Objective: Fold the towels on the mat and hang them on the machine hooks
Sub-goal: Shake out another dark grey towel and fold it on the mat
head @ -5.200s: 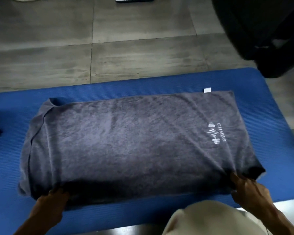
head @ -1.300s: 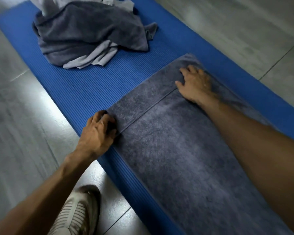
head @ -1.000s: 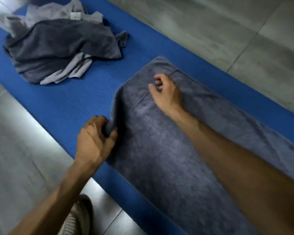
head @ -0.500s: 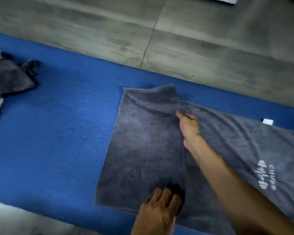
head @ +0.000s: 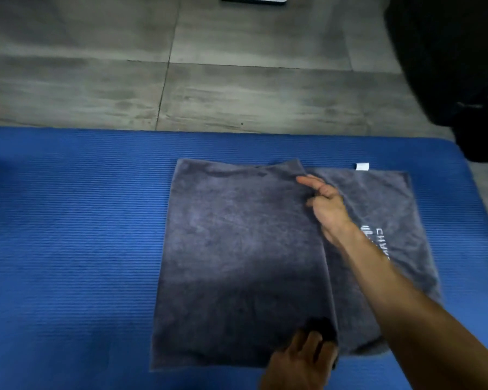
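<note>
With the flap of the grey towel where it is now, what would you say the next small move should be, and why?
Probably carry the flap further right and lay it down. The left hand and right hand grip the edge of the folded flap, which reaches only partway across the grey towel; the logo end remains uncovered on the blue mat.

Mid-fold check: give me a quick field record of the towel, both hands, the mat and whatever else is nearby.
towel: grey towel, flat on the mat, left part folded over toward the right
fold edge: runs near to far between the two hands
left hand: left hand grips the flap's near corner
right hand: right hand pinches the flap's far corner
logo: white print partly hidden by the right forearm
tag: white tag at far edge
mat: blue mat on grey tiled floor
</note>
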